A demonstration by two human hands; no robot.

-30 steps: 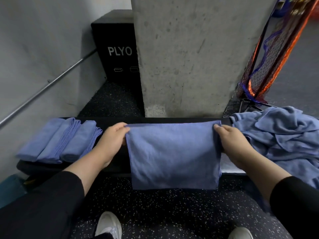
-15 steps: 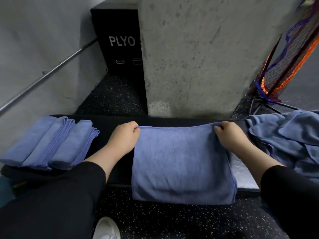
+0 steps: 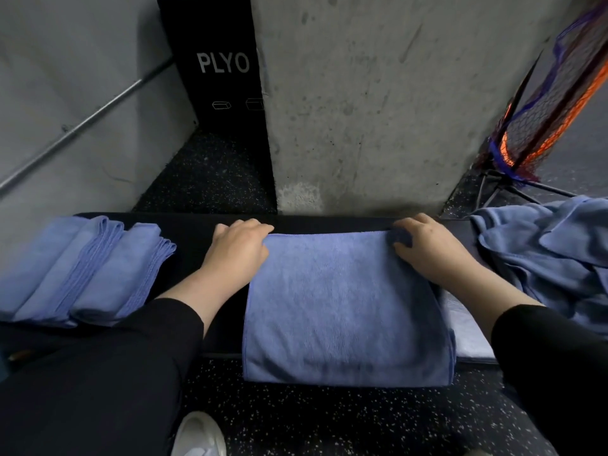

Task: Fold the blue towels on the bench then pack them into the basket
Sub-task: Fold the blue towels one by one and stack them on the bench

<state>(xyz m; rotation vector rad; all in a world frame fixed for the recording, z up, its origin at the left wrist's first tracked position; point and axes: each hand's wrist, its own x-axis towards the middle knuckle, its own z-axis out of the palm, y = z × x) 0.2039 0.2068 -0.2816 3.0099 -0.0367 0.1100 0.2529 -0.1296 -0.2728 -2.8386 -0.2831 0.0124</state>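
Note:
A blue towel (image 3: 342, 307) lies folded across the black bench (image 3: 190, 232), its near end hanging over the front edge. My left hand (image 3: 238, 248) pinches its far left corner. My right hand (image 3: 427, 248) grips the far right corner, with cloth bunched under the fingers. Folded blue towels (image 3: 79, 268) lie stacked on the bench's left end. A loose heap of unfolded blue towels (image 3: 543, 251) sits on the right end. No basket is in view.
A concrete pillar (image 3: 378, 103) rises just behind the bench. A black PLYO box (image 3: 223, 64) stands to its left by a grey wall with a metal rail (image 3: 82, 126). An orange and blue net (image 3: 552, 103) leans at the right. My shoe (image 3: 197, 436) is on the speckled floor.
The towel, held hanging in front of the bench a second ago, now lies on the bench top. Both hands moved forward with its far corners and rest on the bench.

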